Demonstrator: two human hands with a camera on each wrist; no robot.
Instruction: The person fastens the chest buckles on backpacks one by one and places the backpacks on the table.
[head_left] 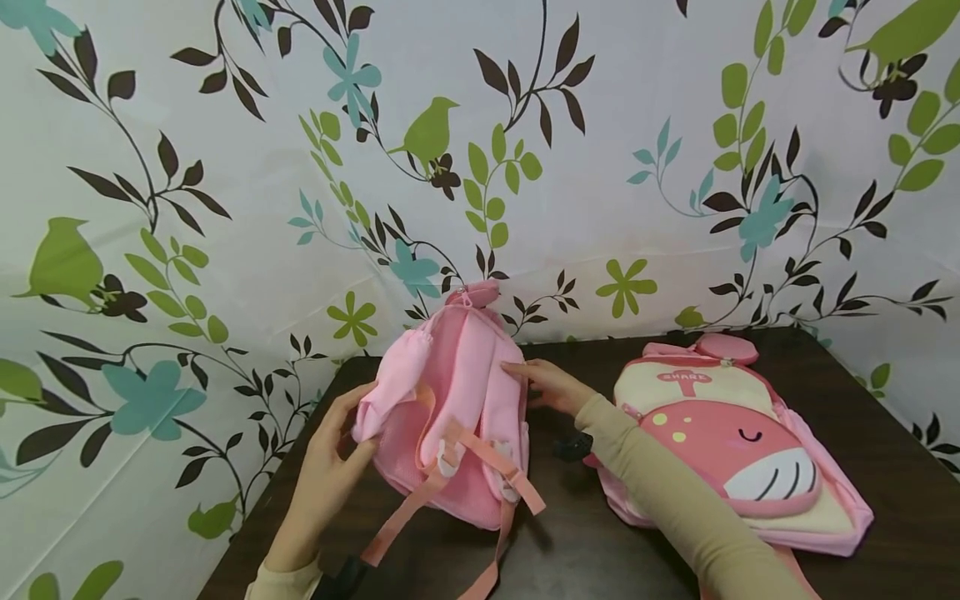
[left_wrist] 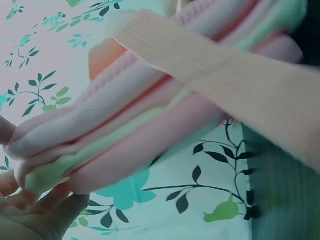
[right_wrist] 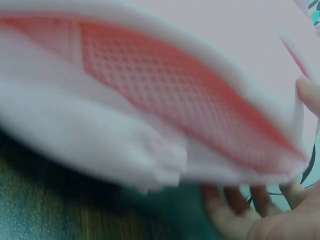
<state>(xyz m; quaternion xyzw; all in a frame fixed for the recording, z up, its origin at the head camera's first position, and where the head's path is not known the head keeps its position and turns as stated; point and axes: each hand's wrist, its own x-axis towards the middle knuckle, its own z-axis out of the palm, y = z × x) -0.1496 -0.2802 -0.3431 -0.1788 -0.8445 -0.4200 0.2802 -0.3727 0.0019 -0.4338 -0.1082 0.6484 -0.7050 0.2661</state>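
Observation:
A pink backpack [head_left: 450,387] stands tilted at the table's middle in the head view, its padded shoulder straps facing me. Loose salmon webbing straps [head_left: 408,512] hang from its lower part. My left hand [head_left: 326,471] grips its left side, thumb in front; in the left wrist view the fingers [left_wrist: 55,205] curl around the bag's bunched layers. At the opposite edge my right hand [head_left: 558,387] pinches the bag, thumb on a shoulder strap and the other fingers behind. The right wrist view shows these fingers [right_wrist: 235,210] beneath the bag's mesh-lined strap underside [right_wrist: 165,80].
A second pink and cream backpack [head_left: 697,433] with a whale face lies front up on the right, partly under my right forearm [head_left: 667,492]. Both rest on a dark wooden table [head_left: 585,542]. A patterned cloth [head_left: 562,208] hangs behind the table and on the left.

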